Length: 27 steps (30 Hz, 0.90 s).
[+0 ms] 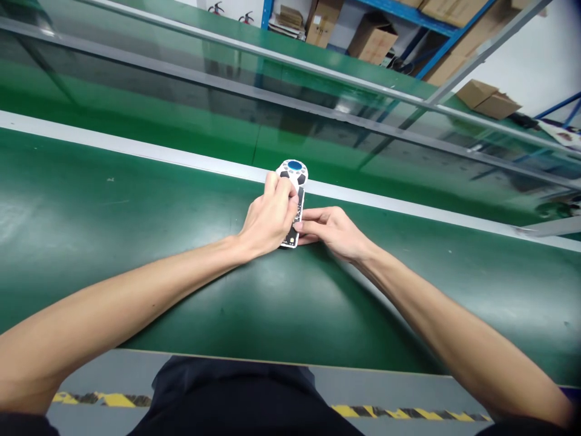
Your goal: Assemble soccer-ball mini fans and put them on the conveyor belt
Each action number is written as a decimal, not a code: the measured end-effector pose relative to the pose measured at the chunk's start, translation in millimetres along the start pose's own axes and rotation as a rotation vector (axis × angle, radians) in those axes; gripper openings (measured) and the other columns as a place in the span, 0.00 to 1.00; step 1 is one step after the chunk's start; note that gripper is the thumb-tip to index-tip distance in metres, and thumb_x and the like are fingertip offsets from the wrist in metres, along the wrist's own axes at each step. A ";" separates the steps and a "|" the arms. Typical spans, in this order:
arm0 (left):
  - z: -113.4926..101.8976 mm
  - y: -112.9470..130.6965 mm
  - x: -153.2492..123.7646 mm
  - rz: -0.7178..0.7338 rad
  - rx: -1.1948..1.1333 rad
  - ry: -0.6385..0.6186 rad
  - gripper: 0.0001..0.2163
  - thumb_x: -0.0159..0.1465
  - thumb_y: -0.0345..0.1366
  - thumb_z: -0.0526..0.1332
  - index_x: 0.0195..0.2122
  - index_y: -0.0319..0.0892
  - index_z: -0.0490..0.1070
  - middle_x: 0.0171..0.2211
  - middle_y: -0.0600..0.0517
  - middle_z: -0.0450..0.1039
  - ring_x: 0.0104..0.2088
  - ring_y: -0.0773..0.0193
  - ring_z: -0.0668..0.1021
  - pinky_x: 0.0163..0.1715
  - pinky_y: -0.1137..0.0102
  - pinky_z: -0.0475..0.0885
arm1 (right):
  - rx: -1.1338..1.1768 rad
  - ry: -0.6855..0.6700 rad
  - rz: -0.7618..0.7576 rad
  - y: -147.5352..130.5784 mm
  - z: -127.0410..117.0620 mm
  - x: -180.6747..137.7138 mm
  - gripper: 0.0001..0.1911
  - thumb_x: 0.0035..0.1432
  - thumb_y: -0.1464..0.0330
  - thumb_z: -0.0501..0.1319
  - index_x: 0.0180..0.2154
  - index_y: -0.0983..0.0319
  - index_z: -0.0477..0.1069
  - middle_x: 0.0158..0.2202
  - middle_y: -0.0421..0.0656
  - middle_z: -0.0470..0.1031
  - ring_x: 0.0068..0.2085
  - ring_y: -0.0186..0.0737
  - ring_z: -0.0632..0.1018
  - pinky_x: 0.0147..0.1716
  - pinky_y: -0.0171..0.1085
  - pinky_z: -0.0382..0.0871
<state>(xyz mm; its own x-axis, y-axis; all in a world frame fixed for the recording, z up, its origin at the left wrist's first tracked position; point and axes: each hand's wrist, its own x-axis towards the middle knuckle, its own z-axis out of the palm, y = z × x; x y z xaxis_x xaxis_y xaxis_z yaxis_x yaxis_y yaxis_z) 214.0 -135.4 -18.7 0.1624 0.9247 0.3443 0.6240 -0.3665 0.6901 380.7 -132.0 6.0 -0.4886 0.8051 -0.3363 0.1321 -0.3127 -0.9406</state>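
Observation:
A small white device (294, 174) with a round head, a blue centre button and black patches stands on the green conveyor belt (136, 206). My left hand (269, 219) is wrapped round its middle, thumb high near the head. My right hand (330, 229) pinches the lower part of the device from the right side, fingers pressed together against it. The bottom end of the device shows between the two hands, resting close to the belt.
A grey rail (136, 151) borders the belt's far side, with a glass panel behind it. Cardboard boxes (370, 39) sit on blue shelving at the back. A yellow-black hazard stripe (408, 413) runs along the floor near my legs.

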 end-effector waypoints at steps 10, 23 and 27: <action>-2.8 -2.6 3.5 -0.006 -0.112 0.032 0.04 0.70 0.37 0.50 0.38 0.46 0.59 0.41 0.48 0.62 0.33 0.62 0.73 0.33 0.66 0.69 | 0.106 0.076 -0.046 10.1 0.4 7.4 0.14 0.45 0.69 0.72 0.37 0.64 0.82 0.33 0.45 0.82 0.31 0.39 0.82 0.37 0.42 0.80; -0.7 -4.7 5.1 -0.013 -0.183 0.172 0.13 0.72 0.46 0.46 0.36 0.45 0.61 0.38 0.48 0.61 0.37 0.62 0.72 0.39 0.65 0.71 | 0.156 0.164 -0.158 17.5 11.1 11.2 0.17 0.45 0.66 0.73 0.40 0.62 0.82 0.35 0.45 0.83 0.34 0.43 0.82 0.38 0.45 0.81; -0.9 -4.7 5.2 -0.006 -0.170 0.194 0.18 0.70 0.53 0.45 0.36 0.45 0.62 0.38 0.48 0.61 0.40 0.60 0.73 0.40 0.64 0.70 | 0.180 0.131 -0.153 16.5 13.3 11.1 0.18 0.45 0.67 0.73 0.42 0.60 0.81 0.36 0.44 0.83 0.33 0.41 0.82 0.36 0.42 0.81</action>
<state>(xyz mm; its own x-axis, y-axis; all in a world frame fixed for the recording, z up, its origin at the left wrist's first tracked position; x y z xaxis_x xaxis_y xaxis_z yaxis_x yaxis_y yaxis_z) 211.2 -128.9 -19.6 -0.0014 0.8960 0.4441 0.4848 -0.3878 0.7840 366.0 -134.9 -12.7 -0.3742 0.9045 -0.2048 -0.0958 -0.2574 -0.9616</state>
